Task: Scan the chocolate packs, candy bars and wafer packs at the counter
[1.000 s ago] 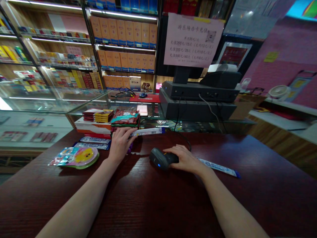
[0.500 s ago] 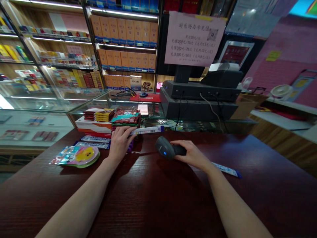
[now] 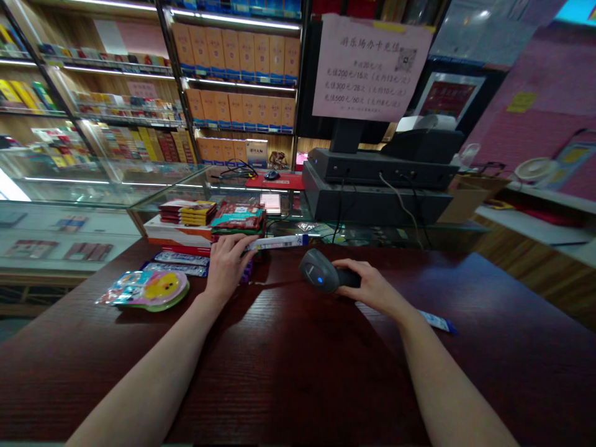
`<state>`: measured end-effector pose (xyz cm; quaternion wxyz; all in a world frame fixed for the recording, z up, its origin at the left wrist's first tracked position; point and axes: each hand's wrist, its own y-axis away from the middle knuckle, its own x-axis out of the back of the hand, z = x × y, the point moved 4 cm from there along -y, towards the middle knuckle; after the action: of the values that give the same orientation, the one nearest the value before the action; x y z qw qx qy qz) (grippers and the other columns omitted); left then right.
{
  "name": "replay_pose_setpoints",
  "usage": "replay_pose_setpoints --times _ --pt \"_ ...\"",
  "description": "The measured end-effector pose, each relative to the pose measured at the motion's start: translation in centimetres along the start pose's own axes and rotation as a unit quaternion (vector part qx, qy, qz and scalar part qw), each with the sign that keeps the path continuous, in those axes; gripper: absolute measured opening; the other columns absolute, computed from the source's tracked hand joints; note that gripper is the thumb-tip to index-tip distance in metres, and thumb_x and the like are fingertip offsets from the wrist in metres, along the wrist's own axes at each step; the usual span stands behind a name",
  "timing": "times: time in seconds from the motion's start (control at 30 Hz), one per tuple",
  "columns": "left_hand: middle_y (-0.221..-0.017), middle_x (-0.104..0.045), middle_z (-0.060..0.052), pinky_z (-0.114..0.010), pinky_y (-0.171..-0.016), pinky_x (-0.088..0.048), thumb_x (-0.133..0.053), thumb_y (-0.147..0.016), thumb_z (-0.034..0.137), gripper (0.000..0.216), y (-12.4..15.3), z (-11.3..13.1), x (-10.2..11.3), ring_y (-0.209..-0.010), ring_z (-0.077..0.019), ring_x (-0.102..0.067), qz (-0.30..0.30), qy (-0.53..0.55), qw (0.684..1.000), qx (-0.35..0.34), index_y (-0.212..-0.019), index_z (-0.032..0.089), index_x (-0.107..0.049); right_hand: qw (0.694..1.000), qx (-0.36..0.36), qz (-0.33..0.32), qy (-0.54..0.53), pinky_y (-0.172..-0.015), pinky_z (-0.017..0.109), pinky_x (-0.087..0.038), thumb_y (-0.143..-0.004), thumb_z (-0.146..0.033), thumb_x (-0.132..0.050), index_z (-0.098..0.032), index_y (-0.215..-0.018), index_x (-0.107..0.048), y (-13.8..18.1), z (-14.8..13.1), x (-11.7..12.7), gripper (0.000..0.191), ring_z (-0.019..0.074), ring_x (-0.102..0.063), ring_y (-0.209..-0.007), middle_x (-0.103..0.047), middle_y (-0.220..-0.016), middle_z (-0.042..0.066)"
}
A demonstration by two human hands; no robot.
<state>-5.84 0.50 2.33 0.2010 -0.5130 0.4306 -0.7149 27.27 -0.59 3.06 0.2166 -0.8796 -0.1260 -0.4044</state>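
Observation:
My left hand (image 3: pixel 226 266) is closed on one end of a long, thin white and blue packet (image 3: pixel 282 243), whose printed side with a barcode shows. In my right hand (image 3: pixel 367 287) is a dark grey barcode scanner (image 3: pixel 320 272), gripped by its handle, with a blue light glowing on its head. The scanner's head sits just right of and nearer than the packet, apart from it. Another slim blue and white packet (image 3: pixel 437 321) lies on the table, partly hidden under my right forearm. Something purple (image 3: pixel 246 271) shows beside my left fingers.
Left on the dark wooden table (image 3: pixel 298 372) lie a toy-like blister pack (image 3: pixel 149 288), two slim blue packets (image 3: pixel 181 263) and stacked snack packs (image 3: pixel 238 215). Behind stand a glass counter (image 3: pixel 172 192), a till (image 3: pixel 377 192) and a monitor carrying a paper sign (image 3: pixel 370 71).
My right hand and the scanner have shifted slightly right, and the scanner's head has turned a little. My left hand keeps hold of the packet in nearly the same spot.

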Motion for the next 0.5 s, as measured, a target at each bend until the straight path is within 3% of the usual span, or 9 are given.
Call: replay_pose_setpoints --times 0.5 --pt "-0.112 -0.068 -0.008 -0.04 -0.086 -0.044 -0.062 -0.095 0.033 0.032 0.04 -0.08 -0.14 -0.102 -0.0263 -0.058 0.002 -0.007 1.0 -0.001 -0.126 0.026 -0.066 1.0 0.001 0.0 -0.004 -0.098 0.042 -0.043 -0.074 -0.036 -0.078 -0.03 -0.113 -0.071 0.06 0.26 -0.15 0.04 0.0272 -0.063 -0.106 -0.073 -0.115 0.002"
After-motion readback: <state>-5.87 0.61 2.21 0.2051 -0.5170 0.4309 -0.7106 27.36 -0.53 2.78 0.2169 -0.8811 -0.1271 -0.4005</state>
